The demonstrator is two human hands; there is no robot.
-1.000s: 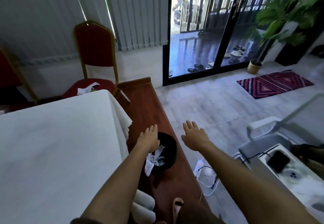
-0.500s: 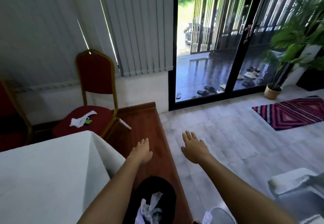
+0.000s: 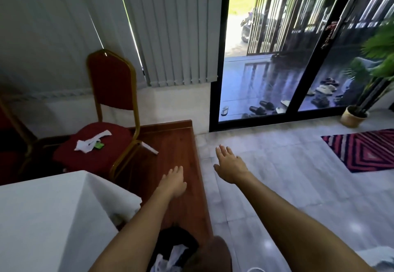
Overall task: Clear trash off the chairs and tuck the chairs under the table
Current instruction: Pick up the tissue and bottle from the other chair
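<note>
Both hands were empty: the left hand (image 3: 173, 183) reached forward with its fingers loosely extended above the raised wooden platform (image 3: 170, 139), and the right hand (image 3: 229, 166) was spread flat and open over the pale tiled floor (image 3: 277, 165), neither grip closed on anything. The trash, a crumpled white tissue (image 3: 90, 141) with a small green wrapper (image 3: 99, 145) beside it, lay on the padded seat of the red chair (image 3: 106, 105), which stood apart from the white-clothed worktop (image 3: 42, 218) and was not yet tucked in. The main risk, as I judged it, was that the light, limp tissue and the slick little wrapper might slip from a hasty pinch and drop behind the chair. The gold metal frame looked thin and tubular, the upholstery soft and napped, so a leg could catch on the platform's raised edge when pushed. A black bin (image 3: 170, 248) holding white paper sat close below.
</note>
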